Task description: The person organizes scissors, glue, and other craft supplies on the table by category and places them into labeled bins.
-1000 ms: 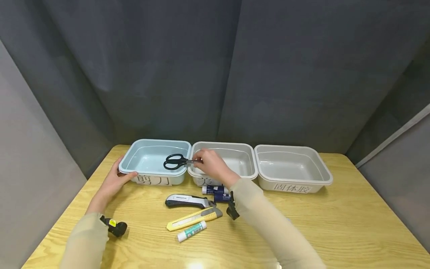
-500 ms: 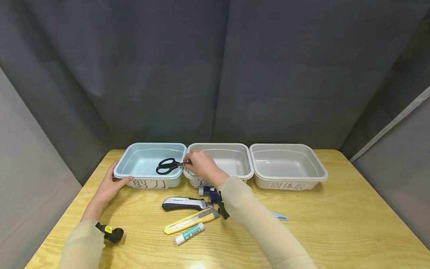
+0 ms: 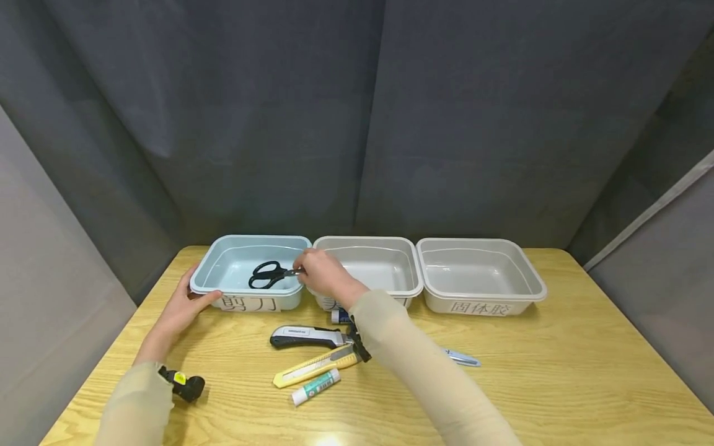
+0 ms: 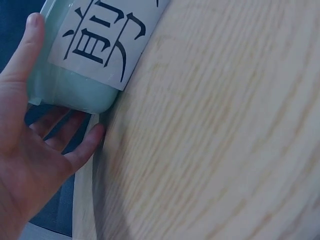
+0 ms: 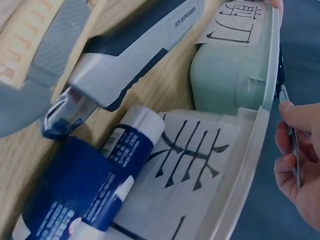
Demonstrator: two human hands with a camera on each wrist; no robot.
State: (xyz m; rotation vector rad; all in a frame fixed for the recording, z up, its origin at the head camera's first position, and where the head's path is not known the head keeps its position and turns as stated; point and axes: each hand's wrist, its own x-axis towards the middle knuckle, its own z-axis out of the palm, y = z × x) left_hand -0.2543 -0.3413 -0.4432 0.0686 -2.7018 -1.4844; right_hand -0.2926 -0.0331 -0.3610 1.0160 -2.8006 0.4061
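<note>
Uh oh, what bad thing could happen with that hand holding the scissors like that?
The right hand holds the scissors by the metal blades, so its fingers might get nicked. The scissors could also slip and clatter into the blue box below their handles. And the black wrist camera looks close to the silver knife and the yellow knife, so it might bump them.

R fingers [image 3: 304,257] pinch black-handled scissors [image 3: 266,275] by blade end, handles over blue bin [image 3: 237,249]; L fingers [image 3: 186,284] hold its nr L corner. Mid grey bin [image 3: 390,267] + R grey bin [image 3: 481,267] alongside. Wood surface [image 3: 558,371] w/ silver/blk knife [image 3: 307,336], yellow cutter [image 3: 315,367], glue stick [image 3: 316,387].
</note>
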